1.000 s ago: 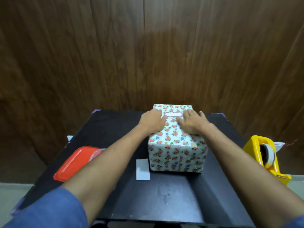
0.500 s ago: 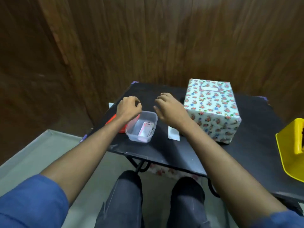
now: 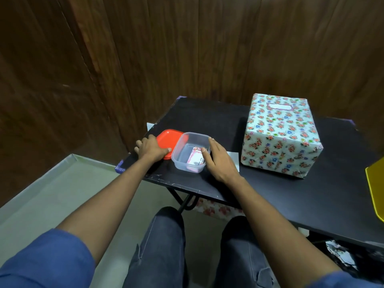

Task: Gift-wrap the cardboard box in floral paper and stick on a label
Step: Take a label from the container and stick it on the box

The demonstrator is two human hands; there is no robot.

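The right hand grips the near-right rim of a clear tub holding labels, their writing too small to read. The left hand grips the red lid beside it. Farther right on the black table stands the floral-wrapped box, a blank-looking label on top.

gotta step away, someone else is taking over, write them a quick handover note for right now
Left hand: grips the flat orange plastic lid at the black table's left edge.
Right hand: holds the clear plastic tub, thumb over its rim; label stickers lie inside.
Floral-wrapped cardboard box: fully wrapped, stands apart to the right, with a pink-bordered label stuck on top.
A white backing strip lies by the right hand.
Done: wrapping, label.
Left: probably lidding the tub and tidying.
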